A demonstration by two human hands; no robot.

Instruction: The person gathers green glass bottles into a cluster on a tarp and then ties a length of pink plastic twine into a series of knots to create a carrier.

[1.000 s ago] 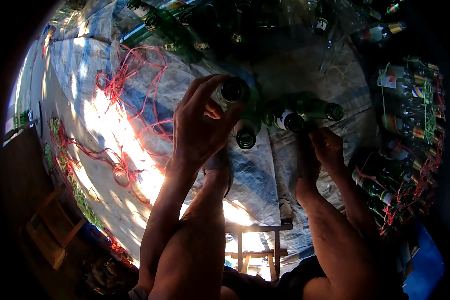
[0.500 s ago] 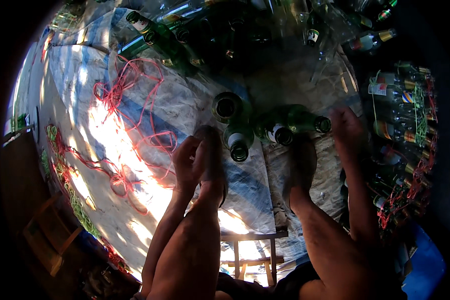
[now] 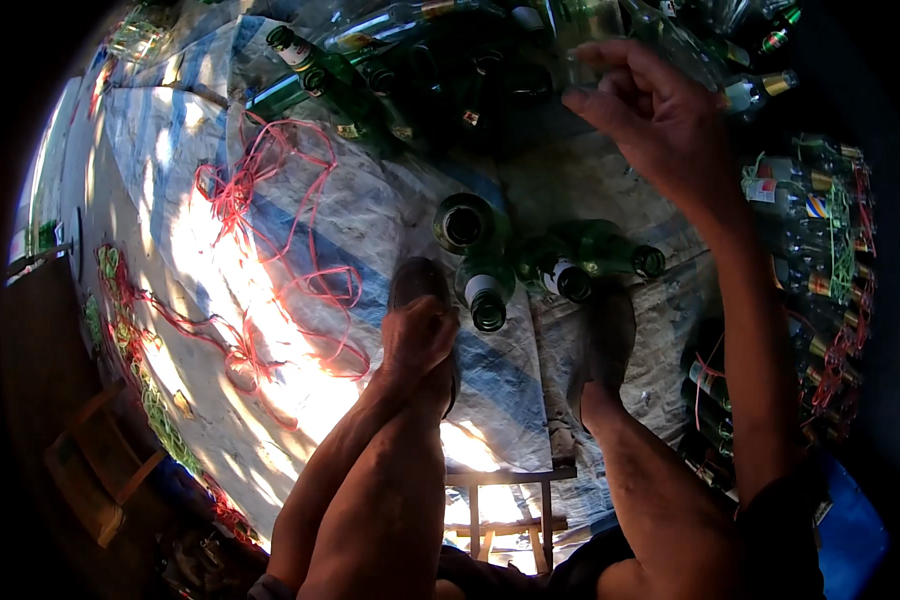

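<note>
My left hand (image 3: pixel 420 338) is closed in a loose fist over my left shoe; nothing shows in it. Stretched far forward, my right hand (image 3: pixel 650 120) has its thumb and fingers apart, with nothing between them. It hovers near the clear glass bottles (image 3: pixel 685 50) at the far right. Between my feet a small cluster of green glass bottles is gathered: one bottle (image 3: pixel 462 224) with a round opening facing up, one with a pale neck label (image 3: pixel 487 300), another (image 3: pixel 570 280) beside it, and one lying bottle (image 3: pixel 610 250) pointing right.
Dark green bottles (image 3: pixel 370 90) lie heaped at the far side. Bundled bottles tied with string (image 3: pixel 810 220) line the right. Tangled pink string (image 3: pixel 235 185) spreads over the blue-and-white tarp (image 3: pixel 370 210). A wooden stool (image 3: pixel 95 480) stands at left, a blue object (image 3: pixel 855 530) at lower right.
My right hand has swung from beside the green bottles up and forward to the far bottles, its fingers now spread. My left hand has shifted slightly right and nearer me. The cluster looks unchanged.
</note>
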